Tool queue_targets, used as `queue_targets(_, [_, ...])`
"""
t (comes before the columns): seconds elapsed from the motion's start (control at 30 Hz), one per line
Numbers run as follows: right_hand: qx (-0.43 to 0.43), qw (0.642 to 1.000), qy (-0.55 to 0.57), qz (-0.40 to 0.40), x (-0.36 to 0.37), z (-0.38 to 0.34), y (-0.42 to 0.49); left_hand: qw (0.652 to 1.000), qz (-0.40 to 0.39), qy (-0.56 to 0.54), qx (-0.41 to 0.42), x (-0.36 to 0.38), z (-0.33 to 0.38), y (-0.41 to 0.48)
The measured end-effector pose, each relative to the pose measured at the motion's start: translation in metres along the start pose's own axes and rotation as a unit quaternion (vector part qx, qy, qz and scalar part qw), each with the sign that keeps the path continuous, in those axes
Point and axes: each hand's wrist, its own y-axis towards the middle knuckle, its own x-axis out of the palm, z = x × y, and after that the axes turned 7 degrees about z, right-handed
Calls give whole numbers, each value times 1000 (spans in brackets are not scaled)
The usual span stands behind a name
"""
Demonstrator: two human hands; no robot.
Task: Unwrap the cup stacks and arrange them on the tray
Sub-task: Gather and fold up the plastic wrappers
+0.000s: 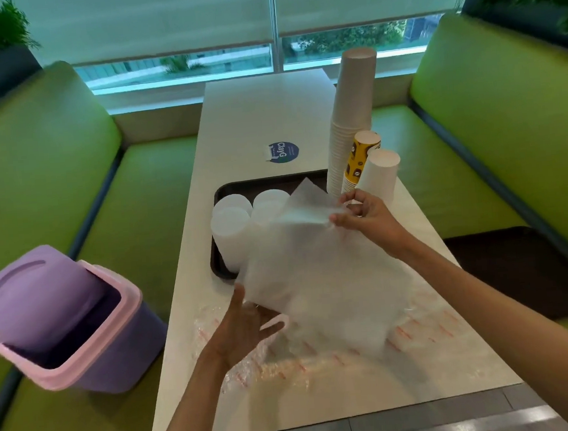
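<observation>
A dark tray lies on the white table and holds several short stacks of white cups at its left end. A tall white cup stack, a yellow patterned stack and a shorter white stack stand at the tray's right side. My right hand pinches the top edge of a translucent plastic wrapper, which hangs blurred over the table. My left hand is spread, palm up, touching the wrapper's lower left corner.
Crumpled clear wrap with red print lies on the table below the wrapper. A purple bin with a pink rim and tilted swing lid sits on the green bench at left. A blue round sticker is beyond the tray.
</observation>
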Motion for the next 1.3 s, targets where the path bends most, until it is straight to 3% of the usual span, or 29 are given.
queue_targets(0.1, [20, 996, 74, 51, -12, -5, -4, 999, -14, 23, 29, 25, -6, 9])
queue_targets(0.23, [41, 982, 146, 113, -25, -3, -7, 990, 12, 131, 57, 78, -8, 18])
queue_targets(0.37, [60, 968, 187, 154, -40, -1, -13, 992, 72, 68, 73, 104, -12, 23])
queue_targets(0.5, [107, 956, 152, 226, -62, 9, -21, 990, 89, 84, 67, 105, -8, 20])
queue_targets(0.57, [185, 950, 157, 198, -72, 19, -30, 990, 87, 81, 80, 103, 2, 18])
queue_targets(0.67, [343, 912, 218, 64, -75, 36, -54, 988, 79, 88, 96, 98, 20, 16])
queue_targets(0.73, [397, 894, 210, -2, -69, 51, -71, 984, 85, 118, 100, 95, 28, 15])
queue_targets(0.87, [391, 898, 196, -43, -50, 64, -88, 983, 87, 132, 96, 90, 39, 15])
queue_targets(1.3, [276, 940, 193, 54, -47, 40, -75, 977, 111, 180, -6, 66, 50, 7])
